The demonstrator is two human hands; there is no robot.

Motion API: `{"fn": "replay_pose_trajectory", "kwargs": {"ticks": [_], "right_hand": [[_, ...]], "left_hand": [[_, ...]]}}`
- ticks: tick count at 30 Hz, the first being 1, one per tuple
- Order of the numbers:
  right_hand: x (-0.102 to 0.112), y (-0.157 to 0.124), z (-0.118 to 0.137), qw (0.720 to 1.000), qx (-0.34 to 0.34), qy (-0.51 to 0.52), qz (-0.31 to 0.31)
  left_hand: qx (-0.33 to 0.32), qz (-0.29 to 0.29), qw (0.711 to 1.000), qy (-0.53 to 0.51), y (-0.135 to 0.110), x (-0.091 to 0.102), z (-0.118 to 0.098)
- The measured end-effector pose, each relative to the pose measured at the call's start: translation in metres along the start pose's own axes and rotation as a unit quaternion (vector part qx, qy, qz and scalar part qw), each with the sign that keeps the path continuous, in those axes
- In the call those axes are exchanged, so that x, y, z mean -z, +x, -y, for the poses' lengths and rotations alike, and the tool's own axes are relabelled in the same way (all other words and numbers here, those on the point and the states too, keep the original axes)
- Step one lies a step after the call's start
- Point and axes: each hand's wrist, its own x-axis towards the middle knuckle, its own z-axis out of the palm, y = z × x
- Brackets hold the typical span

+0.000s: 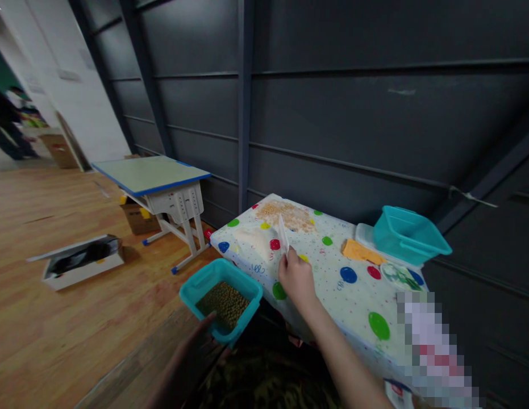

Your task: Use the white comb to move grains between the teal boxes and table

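My right hand [296, 276] is closed around a thin white flat scraper-like piece [283, 233], held up on edge over the table. Ahead of it, small tan beans or grains [285, 215] are spread on the balloon-print tablecloth [332, 289]. A pale heap of fine grains or powder [254, 243] lies just left of the scraper. Below the table's left edge is a teal plastic bin [190, 292] with round greenish-brown beans [225, 301] in it. My left hand [202, 341], dark and partly hidden, grips the bin's near side, its thumb over the rim.
At the table's right end are another teal bin [411, 233], an orange cloth [362, 251] and a clear container with green contents [400, 276]. A dark panelled wall [353, 113] runs behind. Left are a desk [153, 173] and an opened white box [83, 264] on the floor.
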Motion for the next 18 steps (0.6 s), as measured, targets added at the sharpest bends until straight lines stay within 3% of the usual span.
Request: {"fn": "replay_pose_trajectory", "kwargs": {"ticks": [6, 10, 15, 18], "right_hand": [[-0.004, 0.01, 0.029, 0.997, 0.044, -0.001, 0.067], [0.002, 0.017, 0.023, 0.997, 0.022, 0.028, 0.066], [0.001, -0.001, -0.013, 0.986, -0.046, 0.155, -0.029], [0.004, -0.021, -0.039, 0.941, -0.115, 0.291, -0.128]], "left_hand": [[-0.04, -0.017, 0.998, 0.037, 0.002, 0.008, -0.005], [-0.048, -0.06, 0.996, 0.037, 0.004, 0.011, -0.02], [-0.053, -0.111, 0.991, 0.049, -0.001, 0.012, -0.045], [-0.072, -0.107, 0.986, 0.106, -0.01, 0.011, -0.068]]}}
